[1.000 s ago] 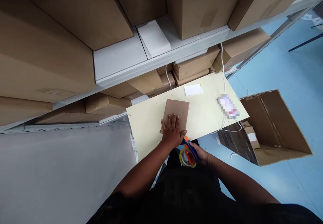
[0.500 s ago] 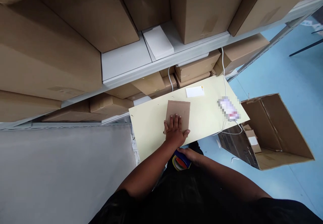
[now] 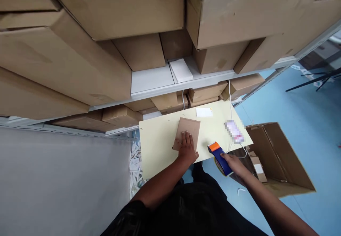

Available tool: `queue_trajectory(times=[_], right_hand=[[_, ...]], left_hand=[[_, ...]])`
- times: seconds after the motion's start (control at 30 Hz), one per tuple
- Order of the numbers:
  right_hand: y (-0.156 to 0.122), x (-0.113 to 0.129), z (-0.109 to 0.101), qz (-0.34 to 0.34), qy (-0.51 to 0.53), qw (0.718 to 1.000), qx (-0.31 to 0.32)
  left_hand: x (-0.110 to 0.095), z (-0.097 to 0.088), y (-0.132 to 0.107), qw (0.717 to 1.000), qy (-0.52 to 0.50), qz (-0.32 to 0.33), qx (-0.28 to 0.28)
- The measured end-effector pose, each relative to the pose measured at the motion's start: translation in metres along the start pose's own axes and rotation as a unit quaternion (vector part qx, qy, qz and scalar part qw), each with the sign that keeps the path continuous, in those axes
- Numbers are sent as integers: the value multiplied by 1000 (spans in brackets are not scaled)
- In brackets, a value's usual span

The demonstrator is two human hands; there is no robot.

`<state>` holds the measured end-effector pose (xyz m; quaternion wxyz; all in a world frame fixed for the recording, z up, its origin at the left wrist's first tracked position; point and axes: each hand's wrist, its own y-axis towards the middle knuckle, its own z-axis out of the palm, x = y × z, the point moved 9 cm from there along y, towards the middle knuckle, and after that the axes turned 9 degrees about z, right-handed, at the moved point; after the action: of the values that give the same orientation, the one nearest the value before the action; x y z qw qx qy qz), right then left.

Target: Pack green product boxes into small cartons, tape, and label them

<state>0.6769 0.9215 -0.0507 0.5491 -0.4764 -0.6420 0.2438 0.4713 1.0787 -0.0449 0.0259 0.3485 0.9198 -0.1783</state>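
A flat brown cardboard box (image 3: pixel 188 125) lies on the pale yellow tabletop (image 3: pixel 160 151). My left hand (image 3: pixel 187 148) rests flat on its near part, fingers spread. Held in my right hand (image 3: pixel 233 162) is a blue tape dispenser (image 3: pixel 223 160) with an orange front end, over the table's near edge and to the right of the box. Part of its tape roll shows beneath the blue body. Behind the cardboard box lies a white card (image 3: pixel 204 112).
A blurred-out device (image 3: pixel 234 131) with white cables lies at the table's right end. Beside it on the blue floor stands a large open carton (image 3: pixel 290 161) holding a smaller box. Shelves with cartons (image 3: pixel 149 9) rise behind the table; paper scraps (image 3: pixel 135 170) lie at its left.
My right hand has carried the tape dispenser from below the table's near edge up and to the right. My left hand stays on the box, which looks slightly turned. The view has shifted.
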Motion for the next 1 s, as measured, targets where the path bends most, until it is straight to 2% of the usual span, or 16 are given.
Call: queue_trajectory(times=[0.1, 0.2, 0.4, 0.6, 0.77, 0.83, 0.9, 1.0], right_hand=[[-4, 42, -4, -38, -27, 999, -9], [-9, 87, -4, -100, -9, 995, 0], [-18, 156, 8, -154, 45, 985, 58], [-32, 212, 26, -161, 90, 975, 125], [-68, 279, 53, -256, 60, 950, 171], [-81, 307, 64, -301, 17, 943, 143], [-93, 336, 72, -345, -39, 934, 83], [-115, 379, 83, -415, -153, 897, -24]], left_hand=[[4, 2, -8, 1000, -10, 7, 5], [7, 3, -19, 999, -20, 36, 11], [25, 11, -46, 996, -35, 83, 22], [49, 18, -73, 997, -29, 68, -6], [74, 24, -94, 999, -27, 25, -20], [80, 26, -100, 999, -34, 18, -12], [83, 27, -104, 999, -46, 19, -4], [84, 25, -107, 997, -64, 32, -2]])
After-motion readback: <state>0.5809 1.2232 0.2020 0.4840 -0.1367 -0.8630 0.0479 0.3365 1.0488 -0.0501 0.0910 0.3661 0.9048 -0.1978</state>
